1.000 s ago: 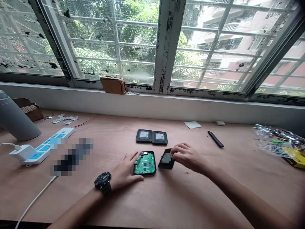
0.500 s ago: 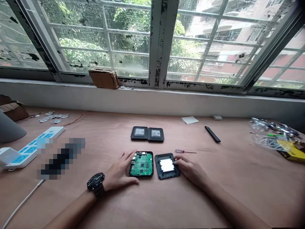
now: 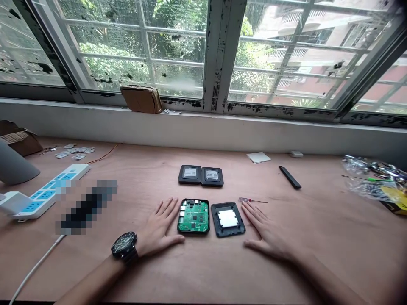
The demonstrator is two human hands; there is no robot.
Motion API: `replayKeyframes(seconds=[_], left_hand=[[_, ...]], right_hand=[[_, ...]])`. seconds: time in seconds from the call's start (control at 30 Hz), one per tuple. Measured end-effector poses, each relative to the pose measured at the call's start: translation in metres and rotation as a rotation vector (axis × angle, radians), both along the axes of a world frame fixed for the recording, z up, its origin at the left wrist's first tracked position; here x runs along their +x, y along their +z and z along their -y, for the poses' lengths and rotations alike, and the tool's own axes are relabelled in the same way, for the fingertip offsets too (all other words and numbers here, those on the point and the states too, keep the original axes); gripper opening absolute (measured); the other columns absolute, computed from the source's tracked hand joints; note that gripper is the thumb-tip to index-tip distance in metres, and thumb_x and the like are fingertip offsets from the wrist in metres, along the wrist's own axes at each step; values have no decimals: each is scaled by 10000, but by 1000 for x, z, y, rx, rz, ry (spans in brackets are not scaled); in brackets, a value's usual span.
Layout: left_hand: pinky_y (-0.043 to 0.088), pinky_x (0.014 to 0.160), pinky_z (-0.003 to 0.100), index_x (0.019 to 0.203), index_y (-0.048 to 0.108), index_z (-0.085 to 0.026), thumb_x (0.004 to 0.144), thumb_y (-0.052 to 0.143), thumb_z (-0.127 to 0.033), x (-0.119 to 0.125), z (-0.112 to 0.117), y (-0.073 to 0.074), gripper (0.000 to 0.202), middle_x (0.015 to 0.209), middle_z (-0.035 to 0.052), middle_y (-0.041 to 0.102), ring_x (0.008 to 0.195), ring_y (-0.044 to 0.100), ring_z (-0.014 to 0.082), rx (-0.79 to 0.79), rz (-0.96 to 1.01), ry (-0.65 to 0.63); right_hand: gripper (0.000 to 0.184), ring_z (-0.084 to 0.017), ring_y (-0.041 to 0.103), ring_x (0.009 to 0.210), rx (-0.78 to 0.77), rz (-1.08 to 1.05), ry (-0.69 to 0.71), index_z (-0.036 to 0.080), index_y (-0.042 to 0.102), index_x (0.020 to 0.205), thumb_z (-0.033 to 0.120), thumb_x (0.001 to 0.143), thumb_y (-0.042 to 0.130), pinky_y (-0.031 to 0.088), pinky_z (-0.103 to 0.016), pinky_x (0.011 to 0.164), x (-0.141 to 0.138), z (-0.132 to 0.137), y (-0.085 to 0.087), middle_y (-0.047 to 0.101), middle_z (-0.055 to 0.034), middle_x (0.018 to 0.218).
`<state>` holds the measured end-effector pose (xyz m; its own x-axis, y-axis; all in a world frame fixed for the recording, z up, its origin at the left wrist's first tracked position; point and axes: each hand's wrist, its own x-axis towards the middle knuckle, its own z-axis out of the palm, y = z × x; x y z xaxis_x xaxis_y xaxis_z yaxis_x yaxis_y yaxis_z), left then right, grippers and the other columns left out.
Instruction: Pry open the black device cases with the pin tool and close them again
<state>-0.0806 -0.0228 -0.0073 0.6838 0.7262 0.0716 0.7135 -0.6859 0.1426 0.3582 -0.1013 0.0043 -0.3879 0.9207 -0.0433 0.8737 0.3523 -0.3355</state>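
My left hand (image 3: 157, 226) lies flat on the wooden table, fingers apart, its thumb close to the lower left corner of an open black case holding a green circuit board (image 3: 193, 216). To the right of that board, a black cover (image 3: 228, 229) lies with its white square pad (image 3: 228, 219) facing up. My right hand (image 3: 265, 233) rests flat just right of the cover, holding nothing. Above its fingers lies a small red-handled screwdriver (image 3: 251, 200). Two closed black square devices (image 3: 201, 176) sit side by side further back.
A white power strip with blue sockets (image 3: 47, 192) and a white cable (image 3: 38, 262) lie at the left, beside a pixelated patch (image 3: 85, 207). Small metal pieces (image 3: 73, 152) lie behind them. A plastic bag of metal parts (image 3: 369, 182) lies right; a black bar (image 3: 290, 177) stands between.
The black cover now lies flat, white pad up, after being held tilted in my right hand. My right hand has let go and moved right, fingers spread. The small screwdriver now shows.
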Motion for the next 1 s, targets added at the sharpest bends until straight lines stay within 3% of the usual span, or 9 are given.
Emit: replayKeyframes(seconds=[0.13, 0.27, 0.43, 0.53, 0.63, 0.8, 0.93, 1.0], left_hand=[[128, 1255, 560, 1633, -57, -240, 899, 479, -804, -1, 0, -2, 1070, 1684, 104, 32, 1552, 91, 382, -14, 5, -6], [94, 1245, 602, 1631, -75, -230, 839, 548, -828, -3, -2, 5, 1172, 1682, 136, 17, 1547, 55, 405, -64, 42, -33], [228, 1230, 567, 1642, -11, -249, 782, 693, -768, 0, -15, 22, 1227, 1674, 158, 141, 1532, 173, 405, -170, 157, -44], [218, 1235, 565, 1641, 53, -286, 721, 759, -754, 14, -23, 25, 1250, 1667, 138, 214, 1517, 253, 399, -139, 194, -70], [183, 1251, 547, 1641, 43, -257, 682, 769, -780, 40, -29, 23, 1312, 1662, 145, 244, 1519, 265, 379, -108, 215, -124], [157, 1254, 544, 1641, 66, -211, 680, 709, -845, 77, -34, 18, 1318, 1654, 167, 259, 1523, 266, 367, -107, 245, -222], [159, 1251, 541, 1634, 151, -195, 730, 638, -866, 67, -43, 14, 1227, 1651, 158, 271, 1525, 255, 369, -77, 195, -221], [163, 1248, 540, 1624, 215, -226, 774, 608, -851, 52, -48, 13, 1126, 1655, 134, 272, 1527, 247, 372, -46, 167, -199]], right_hand=[[1082, -341, 97, 1567, -8, 14, -5, 271, 47, 1641, 748, 846, 604, 188, -510, 1273, -6, -4, 7, 46, -44, 1712], [1149, -380, 185, 1548, 46, -34, 72, 235, 164, 1640, 756, 764, 695, 219, -547, 1258, -15, -18, 15, 188, -115, 1693], [1168, -417, 241, 1524, 43, -98, 77, 251, 226, 1627, 701, 705, 784, 311, -602, 1206, -19, -35, 15, 307, -154, 1652], [1158, -398, 350, 1484, 48, -185, 32, 260, 186, 1628, 618, 721, 810, 378, -578, 1173, -9, -34, 16, 359, -172, 1623], [1133, -362, 478, 1409, 90, -299, -15, 294, 124, 1626, 525, 755, 811, 440, -550, 1133, 9, -27, 23, 463, -148, 1554], [1036, -347, 509, 1380, 162, -520, -131, 303, 167, 1618, 525, 807, 773, 424, -566, 1142, 24, -20, 40, 512, -141, 1474], [895, -335, 505, 1382, 156, -745, -83, 299, 212, 1608, 618, 888, 639, 457, -541, 1112, 3, -29, 46, 488, -159, 1492], [848, -341, 504, 1378, 165, -720, -55, 304, 294, 1585, 614, 881, 654, 460, -538, 1107, -18, -37, 49, 482, -153, 1508]])
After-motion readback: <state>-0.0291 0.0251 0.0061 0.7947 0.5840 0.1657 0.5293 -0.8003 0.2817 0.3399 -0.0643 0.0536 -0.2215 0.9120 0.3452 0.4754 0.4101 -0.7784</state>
